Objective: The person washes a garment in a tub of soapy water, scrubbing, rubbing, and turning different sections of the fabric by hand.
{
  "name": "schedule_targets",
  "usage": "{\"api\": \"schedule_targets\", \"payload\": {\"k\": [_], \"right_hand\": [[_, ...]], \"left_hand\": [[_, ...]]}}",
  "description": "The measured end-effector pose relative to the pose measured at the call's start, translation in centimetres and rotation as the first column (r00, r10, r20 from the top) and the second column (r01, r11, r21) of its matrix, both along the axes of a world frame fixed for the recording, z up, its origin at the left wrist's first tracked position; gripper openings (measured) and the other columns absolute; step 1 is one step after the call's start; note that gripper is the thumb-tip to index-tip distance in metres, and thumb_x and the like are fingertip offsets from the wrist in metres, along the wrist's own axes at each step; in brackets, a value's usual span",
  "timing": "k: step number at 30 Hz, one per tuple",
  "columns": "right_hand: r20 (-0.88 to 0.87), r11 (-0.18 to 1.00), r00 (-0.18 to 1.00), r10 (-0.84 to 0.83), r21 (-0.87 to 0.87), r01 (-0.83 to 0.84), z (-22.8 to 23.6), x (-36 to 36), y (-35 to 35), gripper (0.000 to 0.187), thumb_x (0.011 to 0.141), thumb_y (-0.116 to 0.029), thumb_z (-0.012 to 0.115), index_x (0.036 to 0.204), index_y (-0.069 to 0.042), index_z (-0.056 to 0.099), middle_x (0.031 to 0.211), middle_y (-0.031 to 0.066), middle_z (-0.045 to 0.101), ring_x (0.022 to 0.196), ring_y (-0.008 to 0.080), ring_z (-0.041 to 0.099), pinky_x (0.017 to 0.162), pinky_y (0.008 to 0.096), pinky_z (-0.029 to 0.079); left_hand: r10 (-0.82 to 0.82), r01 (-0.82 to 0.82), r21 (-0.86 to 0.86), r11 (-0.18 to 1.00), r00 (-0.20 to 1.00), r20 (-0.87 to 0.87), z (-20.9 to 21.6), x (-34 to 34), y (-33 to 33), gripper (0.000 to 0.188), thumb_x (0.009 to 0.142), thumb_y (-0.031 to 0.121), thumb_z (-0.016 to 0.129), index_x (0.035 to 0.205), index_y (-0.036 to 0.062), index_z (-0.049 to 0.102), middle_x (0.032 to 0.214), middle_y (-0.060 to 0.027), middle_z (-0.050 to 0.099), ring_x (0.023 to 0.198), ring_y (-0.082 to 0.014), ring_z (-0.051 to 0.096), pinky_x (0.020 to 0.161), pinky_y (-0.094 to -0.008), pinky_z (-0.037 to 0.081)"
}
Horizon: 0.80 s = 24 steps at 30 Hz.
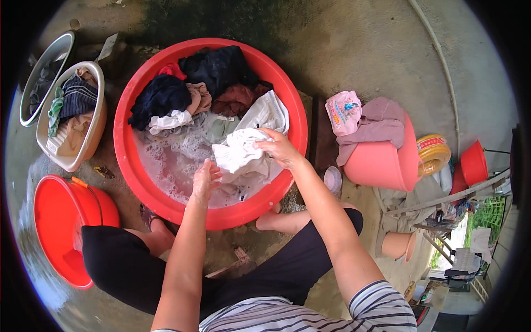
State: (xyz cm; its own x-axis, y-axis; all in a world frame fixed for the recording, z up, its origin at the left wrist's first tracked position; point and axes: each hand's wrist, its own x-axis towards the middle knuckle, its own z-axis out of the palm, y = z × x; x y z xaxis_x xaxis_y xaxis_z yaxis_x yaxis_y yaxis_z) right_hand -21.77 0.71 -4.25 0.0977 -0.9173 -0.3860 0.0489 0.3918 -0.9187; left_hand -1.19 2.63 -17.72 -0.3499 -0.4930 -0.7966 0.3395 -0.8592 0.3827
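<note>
A wide red basin (128, 166) of soapy water stands in front of me. My right hand (277, 148) is closed on a bunched white cloth garment (242, 154) above the suds. Just left of that garment, my left hand (207, 178) is raised with its fingers apart, wet and holding nothing. White fabric with dark marks (266, 117) hangs over the basin's right inner side. Dark navy clothes (160, 100), a black garment (221, 67), a maroon piece (239, 99) and a pinkish-beige cloth (199, 97) lie heaped at the far side.
At left are a white oval tub (95, 130) of clothes, a grey basin (27, 119) and a red bucket (52, 232). On the right, a pink bucket (376, 169) carries a mauve cloth (384, 119) and a pink packet (344, 113). A yellow hose coil (434, 155) sits beyond.
</note>
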Motion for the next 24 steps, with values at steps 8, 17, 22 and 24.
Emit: {"api": "schedule_targets", "payload": {"k": [8, 17, 22, 24], "right_hand": [[0.065, 0.977, 0.998, 0.026, -0.215, -0.011, 14.9, -2.3, 3.0, 0.039, 0.061, -0.004, 0.054, 0.1, 0.005, 0.053, 0.088, 0.0107, 0.06, 0.077, 0.0158, 0.057, 0.071, 0.0239, 0.044], [0.175, 0.932, 0.933, -0.313, -0.134, 0.338, 15.4, -12.7, 0.4, 0.018, 0.071, -0.011, 0.052, 0.082, 0.001, 0.057, 0.077, 0.0086, 0.06, 0.071, 0.0181, 0.058, 0.069, 0.0296, 0.046], [0.203, 0.901, 0.879, -0.431, 0.047, 0.431, 8.9, -10.8, 0.6, 0.023, 0.074, -0.016, 0.054, 0.09, 0.0, 0.056, 0.084, 0.0077, 0.06, 0.077, 0.0182, 0.057, 0.073, 0.0306, 0.045], [0.162, 0.942, 0.928, -0.334, 0.071, 0.327, 7.4, -9.5, 0.8, 0.031, 0.075, -0.019, 0.058, 0.099, 0.0, 0.054, 0.092, 0.0079, 0.059, 0.084, 0.0169, 0.056, 0.076, 0.0287, 0.043]], "left_hand": [[0.078, 0.636, -0.771, -0.027, 0.77, 0.633, 3.6, -6.3, -3.1, 0.045, 0.063, -0.002, 0.047, 0.105, 0.0085, 0.053, 0.117, -0.0143, 0.046, 0.106, -0.0302, 0.043, 0.092, -0.0324, 0.034], [-0.195, -0.058, -0.508, 0.859, 0.882, -0.43, 10.3, -2.9, -1.3, 0.031, 0.065, 0.009, 0.053, 0.092, -0.0063, 0.055, 0.082, -0.0066, 0.06, 0.07, -0.0129, 0.056, 0.068, -0.0231, 0.044], [-0.064, -0.138, -0.402, 0.905, 0.89, -0.451, 9.9, 0.4, -1.5, 0.038, 0.069, 0.016, 0.051, 0.098, -0.0068, 0.052, 0.089, -0.0122, 0.058, 0.08, -0.0189, 0.056, 0.075, -0.028, 0.043], [0.089, -0.209, -0.227, 0.951, 0.89, -0.448, 9.1, 1.5, -1.4, 0.04, 0.071, 0.021, 0.051, 0.1, -0.0064, 0.052, 0.092, -0.0143, 0.058, 0.082, -0.0218, 0.056, 0.077, -0.0308, 0.043]]}}
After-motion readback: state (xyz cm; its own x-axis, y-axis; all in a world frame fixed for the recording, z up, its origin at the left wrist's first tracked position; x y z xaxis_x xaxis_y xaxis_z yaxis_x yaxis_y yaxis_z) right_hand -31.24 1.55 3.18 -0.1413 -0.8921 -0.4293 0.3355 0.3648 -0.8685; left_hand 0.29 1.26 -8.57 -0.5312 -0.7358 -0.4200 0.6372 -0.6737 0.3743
